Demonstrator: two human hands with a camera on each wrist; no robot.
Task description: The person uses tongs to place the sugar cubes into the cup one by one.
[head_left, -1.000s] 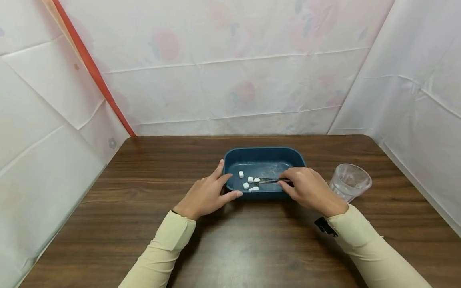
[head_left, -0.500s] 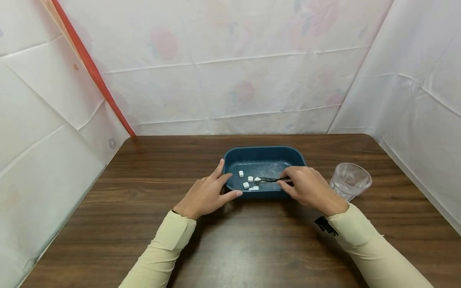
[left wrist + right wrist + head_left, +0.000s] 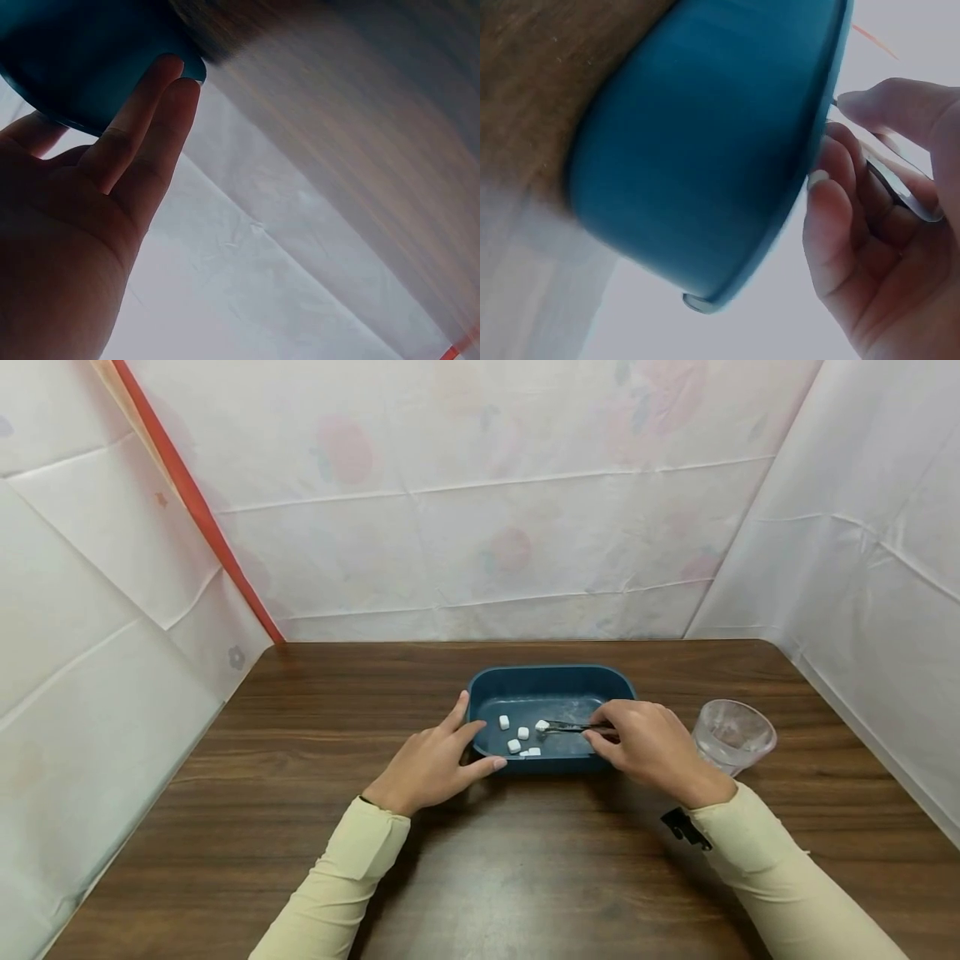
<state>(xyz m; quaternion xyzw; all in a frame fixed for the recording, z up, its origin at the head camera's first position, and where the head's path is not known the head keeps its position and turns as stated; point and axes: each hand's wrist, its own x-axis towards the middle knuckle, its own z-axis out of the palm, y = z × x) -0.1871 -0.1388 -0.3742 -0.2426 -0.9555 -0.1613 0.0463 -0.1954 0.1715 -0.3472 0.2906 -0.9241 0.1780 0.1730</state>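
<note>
A dark blue tray [image 3: 551, 672] stands on the table with several small white cubes [image 3: 513, 746] in its left part. My left hand [image 3: 431, 764] rests at the tray's left end, fingers spread and fairly straight, the thumb along the near rim; in the left wrist view its fingers touch the tray's outer wall [image 3: 67, 67]. Over the tray's right side, my right hand [image 3: 648, 747] pinches small metal tongs [image 3: 573, 727]. One white cube [image 3: 542, 726] sits at the tongs' tips. The bent end of the tongs [image 3: 900, 191] shows inside the palm in the right wrist view.
A clear glass [image 3: 731, 735] stands right of the tray, partly behind my right hand and wrist. The brown wooden table [image 3: 315, 693] ends at white patterned sheeting [image 3: 480, 527] at the back and sides.
The right hand and tongs have shifted slightly right and up, and the cube at the tips has moved with them, away from the other cubes. The left hand keeps its place.
</note>
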